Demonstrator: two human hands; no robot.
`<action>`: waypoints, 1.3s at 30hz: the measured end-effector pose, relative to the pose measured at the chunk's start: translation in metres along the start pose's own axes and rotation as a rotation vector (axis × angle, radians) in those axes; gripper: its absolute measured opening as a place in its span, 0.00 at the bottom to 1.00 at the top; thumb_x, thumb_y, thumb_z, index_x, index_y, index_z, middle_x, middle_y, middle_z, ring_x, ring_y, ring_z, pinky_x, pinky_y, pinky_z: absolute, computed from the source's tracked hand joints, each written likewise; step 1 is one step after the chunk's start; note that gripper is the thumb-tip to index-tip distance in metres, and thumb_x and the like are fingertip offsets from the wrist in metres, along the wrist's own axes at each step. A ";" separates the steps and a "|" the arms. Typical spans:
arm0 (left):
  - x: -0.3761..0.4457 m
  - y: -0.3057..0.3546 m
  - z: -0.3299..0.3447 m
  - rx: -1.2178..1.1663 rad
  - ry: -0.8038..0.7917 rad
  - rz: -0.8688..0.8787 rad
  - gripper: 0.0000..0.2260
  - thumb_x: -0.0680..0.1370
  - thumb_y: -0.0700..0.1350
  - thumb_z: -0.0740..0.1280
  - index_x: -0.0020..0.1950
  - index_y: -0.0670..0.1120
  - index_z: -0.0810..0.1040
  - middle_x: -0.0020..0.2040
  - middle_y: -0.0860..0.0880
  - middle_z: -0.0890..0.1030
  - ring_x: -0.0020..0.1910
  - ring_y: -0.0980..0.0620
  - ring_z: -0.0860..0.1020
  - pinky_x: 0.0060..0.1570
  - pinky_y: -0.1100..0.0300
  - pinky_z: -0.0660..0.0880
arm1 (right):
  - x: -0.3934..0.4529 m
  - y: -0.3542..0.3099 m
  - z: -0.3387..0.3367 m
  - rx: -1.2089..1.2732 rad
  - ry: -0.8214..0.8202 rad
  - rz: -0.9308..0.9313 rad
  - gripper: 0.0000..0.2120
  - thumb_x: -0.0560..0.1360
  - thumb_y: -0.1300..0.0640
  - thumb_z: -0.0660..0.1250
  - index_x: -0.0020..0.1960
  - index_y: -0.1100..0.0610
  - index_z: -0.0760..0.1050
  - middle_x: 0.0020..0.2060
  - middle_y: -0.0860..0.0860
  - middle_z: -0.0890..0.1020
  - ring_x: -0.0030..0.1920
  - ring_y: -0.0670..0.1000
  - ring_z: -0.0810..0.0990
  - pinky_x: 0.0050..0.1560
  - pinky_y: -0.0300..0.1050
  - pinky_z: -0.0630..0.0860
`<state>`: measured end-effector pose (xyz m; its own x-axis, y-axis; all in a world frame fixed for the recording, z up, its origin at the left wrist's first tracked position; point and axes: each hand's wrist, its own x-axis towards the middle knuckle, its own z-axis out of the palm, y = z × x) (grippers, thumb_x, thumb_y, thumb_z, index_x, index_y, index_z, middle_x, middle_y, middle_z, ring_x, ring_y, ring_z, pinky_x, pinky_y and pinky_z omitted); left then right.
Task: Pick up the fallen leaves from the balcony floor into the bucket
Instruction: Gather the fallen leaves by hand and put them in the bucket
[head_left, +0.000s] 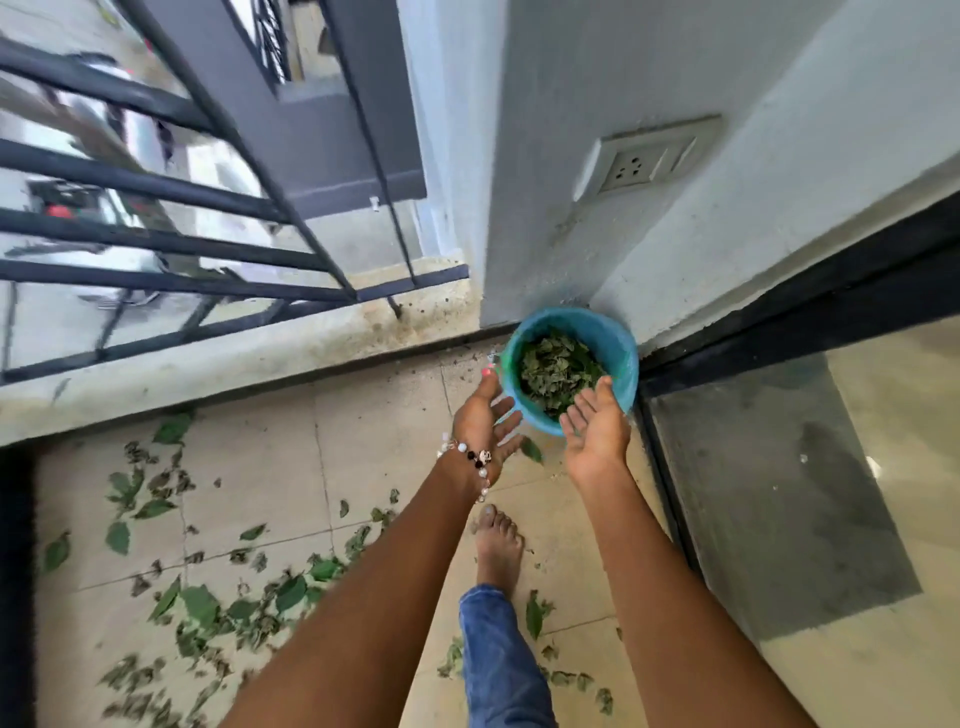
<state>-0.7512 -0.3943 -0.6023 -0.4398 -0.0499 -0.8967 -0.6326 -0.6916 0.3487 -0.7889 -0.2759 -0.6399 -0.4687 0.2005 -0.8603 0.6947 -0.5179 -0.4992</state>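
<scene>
A teal bucket (608, 338) stands on the balcony floor in the corner by the wall, with a heap of green leaves (558, 371) inside. My left hand (480, 421), with a beaded bracelet at the wrist, is open at the bucket's near left rim. My right hand (597, 423) is open, palm up, over the near rim. Neither hand holds anything. One leaf (531, 449) lies on the floor between my hands. Several fallen leaves (208, 608) are scattered over the tiles at the lower left.
A dark metal railing (156, 234) runs along the left above a concrete kerb (234, 364). A wall socket (644, 161) sits above the bucket. A glass sliding door with a dark frame (779, 467) is on the right. My bare foot (496, 545) stands on the tiles.
</scene>
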 end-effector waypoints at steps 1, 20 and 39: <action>-0.016 -0.001 -0.013 0.009 -0.002 0.007 0.22 0.80 0.59 0.59 0.68 0.47 0.72 0.61 0.47 0.77 0.59 0.47 0.76 0.58 0.51 0.72 | -0.017 0.004 -0.001 -0.015 -0.020 -0.009 0.26 0.80 0.46 0.61 0.69 0.65 0.69 0.68 0.59 0.72 0.69 0.56 0.70 0.65 0.47 0.68; -0.377 -0.135 -0.236 -0.077 0.108 0.226 0.09 0.81 0.49 0.62 0.54 0.45 0.77 0.53 0.45 0.83 0.47 0.45 0.82 0.45 0.55 0.75 | -0.392 0.114 -0.143 -0.142 -0.290 -0.044 0.18 0.80 0.47 0.62 0.61 0.59 0.75 0.47 0.54 0.82 0.46 0.52 0.79 0.45 0.44 0.75; -0.352 -0.415 -0.267 0.436 0.182 0.199 0.06 0.81 0.44 0.63 0.50 0.45 0.78 0.36 0.48 0.82 0.27 0.52 0.78 0.23 0.66 0.68 | -0.340 0.244 -0.461 -0.598 -0.136 -0.137 0.03 0.76 0.63 0.68 0.48 0.59 0.80 0.37 0.57 0.81 0.35 0.52 0.78 0.32 0.42 0.75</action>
<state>-0.1637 -0.2822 -0.5038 -0.4849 -0.3016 -0.8209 -0.7724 -0.2926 0.5637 -0.2088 -0.0871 -0.5164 -0.6128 0.1041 -0.7833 0.7902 0.0678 -0.6091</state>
